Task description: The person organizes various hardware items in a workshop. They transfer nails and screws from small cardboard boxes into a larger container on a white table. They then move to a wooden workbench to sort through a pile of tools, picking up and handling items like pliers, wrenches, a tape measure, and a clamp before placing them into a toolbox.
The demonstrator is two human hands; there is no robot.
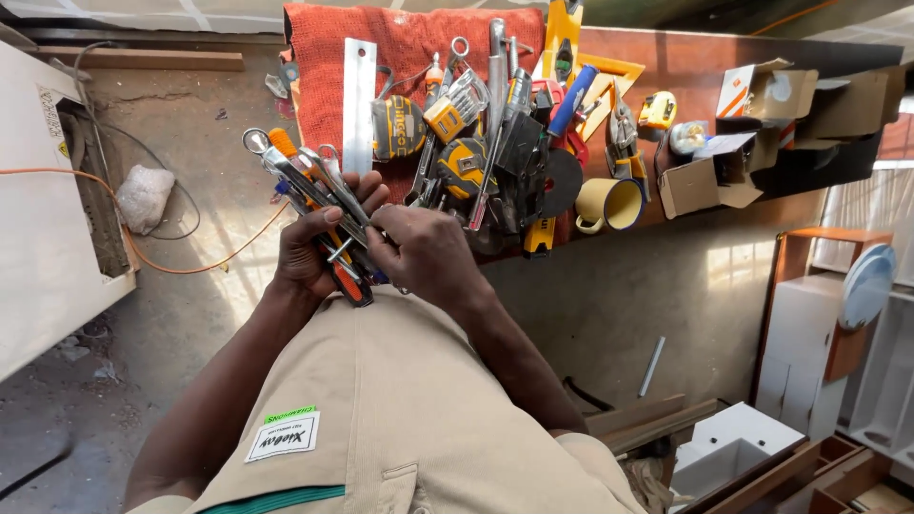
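My left hand [309, 249] is closed around a bundle of hand tools [307, 186]: spanners, an orange-handled screwdriver and other metal shafts fanning up to the left. My right hand [427, 255] presses against that bundle from the right, its fingertips pinching one of the metal tools near my left palm. Both hands hover just in front of a red cloth [328, 57] heaped with tools, held over my beige shirt.
On the cloth lie a steel ruler [359, 100], two tape measures [398, 127], pliers and spanners. A yellow mug [609, 205] and open cardboard boxes [714, 176] stand on the wooden table [685, 57]. An orange cable [162, 262] crosses the concrete floor beside a white cabinet [38, 238].
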